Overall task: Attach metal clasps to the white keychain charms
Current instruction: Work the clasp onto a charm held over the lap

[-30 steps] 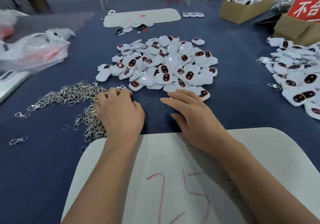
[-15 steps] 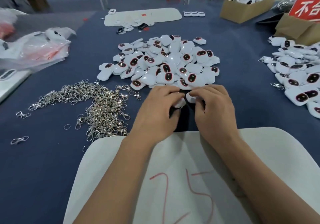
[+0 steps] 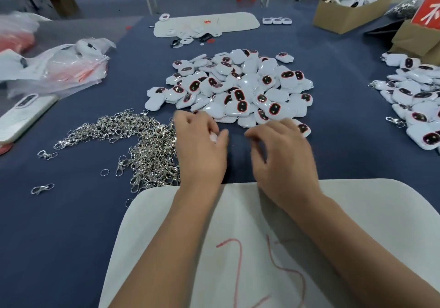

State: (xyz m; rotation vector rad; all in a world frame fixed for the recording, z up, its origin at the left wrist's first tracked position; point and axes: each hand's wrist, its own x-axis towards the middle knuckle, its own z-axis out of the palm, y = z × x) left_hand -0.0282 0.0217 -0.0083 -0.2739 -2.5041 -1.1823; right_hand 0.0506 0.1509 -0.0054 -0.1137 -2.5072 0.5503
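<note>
A heap of white keychain charms (image 3: 238, 88) with dark red-rimmed faces lies mid-table on the blue cloth. To its left front spreads a pile of metal clasps (image 3: 147, 145). My left hand (image 3: 200, 150) hovers between the two piles, fingers curled round a white charm (image 3: 213, 137) that shows only as a sliver by the thumb. My right hand (image 3: 283, 160) is a little to the right, apart from the left, fingers loosely curled and blurred, nothing visible in them. Its fingertips are near a charm (image 3: 302, 128) at the heap's front edge.
A white pad (image 3: 357, 224) marked in red lies under my forearms. More charms with clasps (image 3: 414, 98) lie at the right. Stray clasps (image 3: 42, 188) sit at the left. Plastic bags (image 3: 66, 67), a white tray (image 3: 21, 119), a far pad (image 3: 228, 22) and cardboard boxes (image 3: 345, 17) ring the table.
My left hand went from the clasp pile to meet the right over a charm. Now the hands have parted, and the charm stays in the left.
</note>
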